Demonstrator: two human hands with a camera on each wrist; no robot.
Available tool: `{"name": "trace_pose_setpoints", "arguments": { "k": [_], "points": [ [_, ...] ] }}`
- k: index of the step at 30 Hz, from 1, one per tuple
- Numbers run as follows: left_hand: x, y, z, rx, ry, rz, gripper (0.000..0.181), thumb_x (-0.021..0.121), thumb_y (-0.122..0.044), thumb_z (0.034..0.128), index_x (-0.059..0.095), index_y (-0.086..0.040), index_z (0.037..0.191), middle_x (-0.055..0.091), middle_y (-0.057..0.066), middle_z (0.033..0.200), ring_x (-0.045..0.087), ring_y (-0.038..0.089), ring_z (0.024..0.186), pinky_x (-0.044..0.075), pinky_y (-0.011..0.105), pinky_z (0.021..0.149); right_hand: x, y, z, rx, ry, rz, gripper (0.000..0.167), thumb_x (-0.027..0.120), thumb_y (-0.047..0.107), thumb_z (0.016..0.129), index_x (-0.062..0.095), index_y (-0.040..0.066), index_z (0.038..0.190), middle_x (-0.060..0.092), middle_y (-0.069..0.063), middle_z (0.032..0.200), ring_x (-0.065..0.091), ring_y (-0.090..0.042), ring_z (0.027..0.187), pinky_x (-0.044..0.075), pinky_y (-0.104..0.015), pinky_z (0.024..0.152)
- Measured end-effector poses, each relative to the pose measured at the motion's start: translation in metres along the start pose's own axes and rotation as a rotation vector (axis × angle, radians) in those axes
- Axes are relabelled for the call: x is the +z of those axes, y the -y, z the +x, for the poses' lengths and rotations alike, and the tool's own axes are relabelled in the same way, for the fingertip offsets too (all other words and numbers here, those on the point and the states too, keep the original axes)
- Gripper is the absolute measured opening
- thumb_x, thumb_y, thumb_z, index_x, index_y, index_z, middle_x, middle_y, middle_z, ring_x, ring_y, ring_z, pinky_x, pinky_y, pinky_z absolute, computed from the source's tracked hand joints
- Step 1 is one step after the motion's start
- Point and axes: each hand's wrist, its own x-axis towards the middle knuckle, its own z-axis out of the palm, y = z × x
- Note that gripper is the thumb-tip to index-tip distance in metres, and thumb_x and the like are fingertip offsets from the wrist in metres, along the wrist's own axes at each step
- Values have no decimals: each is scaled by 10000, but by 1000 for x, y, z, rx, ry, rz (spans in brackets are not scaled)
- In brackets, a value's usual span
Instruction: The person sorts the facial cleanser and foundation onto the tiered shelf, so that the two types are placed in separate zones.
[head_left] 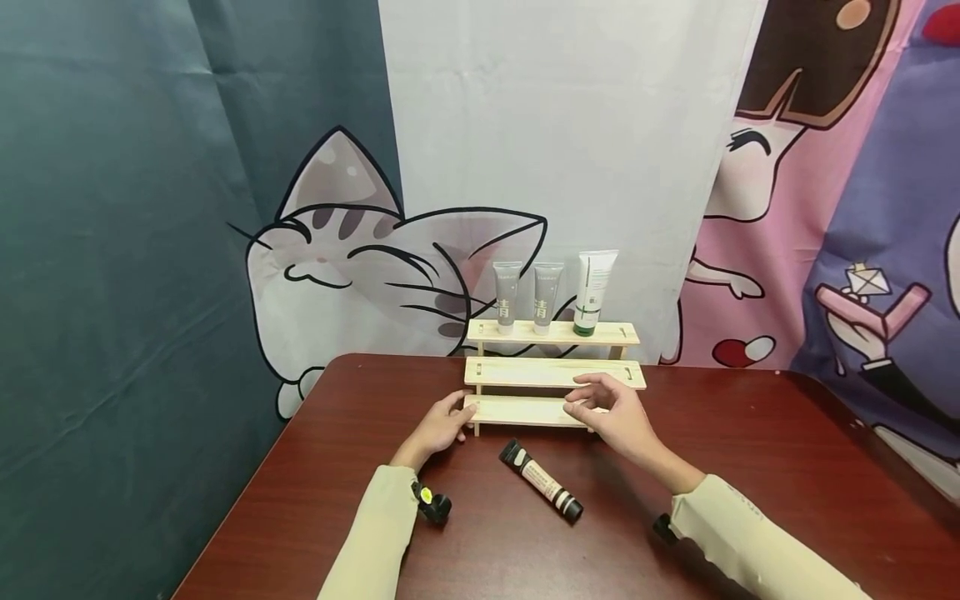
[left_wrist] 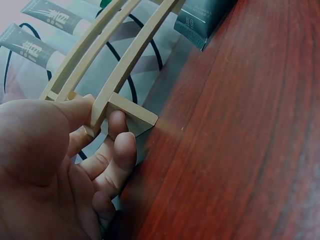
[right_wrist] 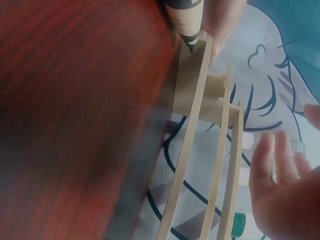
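Observation:
A three-tier wooden rack (head_left: 525, 372) stands toward the back of the table. My left hand (head_left: 438, 427) grips the left end of its lowest shelf, thumb above and fingers below, as the left wrist view (left_wrist: 95, 165) shows. Before the right part of the rack hovers my right hand (head_left: 618, 421), fingers loosely bent and holding nothing; the right wrist view shows that hand (right_wrist: 287, 190) apart from the shelves. On the top shelf two grey tubes (head_left: 507, 293) and a white tube with a green cap (head_left: 595, 287) stand cap down. A black tube with a cream label (head_left: 542, 480) lies slantwise in front.
The reddish-brown wooden table (head_left: 300, 517) reaches back to a printed cloth backdrop (head_left: 570, 125) with cartoon figures. Small dark devices (head_left: 432, 503) are strapped at both wrists.

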Motion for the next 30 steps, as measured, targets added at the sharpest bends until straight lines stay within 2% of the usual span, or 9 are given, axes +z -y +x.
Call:
{"name": "trace_pose_setpoints", "arguments": {
  "k": [4, 6, 13, 18, 23, 27, 30],
  "points": [
    [-2, -2, 0, -3, -8, 0, 473, 547, -172, 1032, 445, 73, 1424, 662, 188, 822, 548, 245, 557, 486, 356, 638, 3, -4, -1, 16, 74, -26, 298, 765, 25, 848, 645, -58, 1108, 713, -220, 976, 682, -150, 782, 537, -276, 615],
    [-2, 4, 4, -4, -2, 2, 476, 550, -187, 1033, 449, 59, 1427, 663, 155, 814, 536, 190, 547, 481, 330, 628, 3, -14, -1, 14, 118, -19, 290, 783, 66, 844, 658, -41, 1082, 721, -186, 973, 689, -153, 797, 542, -274, 632],
    [-2, 6, 3, -8, 20, -3, 495, 538, -199, 1039, 423, 64, 1442, 662, 136, 821, 529, 145, 549, 479, 301, 647, 11, -19, -10, -17, 284, 17, 287, 781, 67, 848, 643, -57, 1066, 685, -277, 988, 690, -182, 801, 545, -282, 623],
    [0, 7, 3, -12, 18, 5, 498, 535, -201, 1040, 418, 61, 1447, 668, 130, 820, 534, 149, 548, 486, 309, 664, 16, -23, -15, -43, 355, -17, 297, 787, 92, 850, 644, -40, 1075, 692, -259, 1001, 693, -208, 845, 552, -291, 703],
    [0, 9, 4, -8, 20, 0, 503, 541, -202, 1038, 418, 61, 1448, 666, 125, 815, 531, 144, 545, 484, 301, 656, 19, -24, -18, -28, 430, -18, 283, 783, 75, 844, 644, -36, 1065, 698, -230, 991, 689, -203, 835, 555, -297, 731],
    [0, 10, 5, 6, 20, -5, 475, 546, -192, 1035, 447, 55, 1427, 660, 124, 805, 524, 141, 535, 481, 295, 630, 22, -26, -20, 12, 517, 6, 291, 774, 48, 835, 632, -54, 1069, 701, -203, 980, 693, -200, 815, 567, -299, 728],
    [1, 10, 5, 5, 18, -11, 464, 545, -188, 1035, 454, 49, 1423, 657, 121, 802, 520, 140, 533, 476, 293, 624, 24, -27, -21, 41, 550, 12, 297, 776, 61, 835, 630, -45, 1070, 700, -187, 989, 693, -197, 818, 567, -296, 738]
  ]
}}
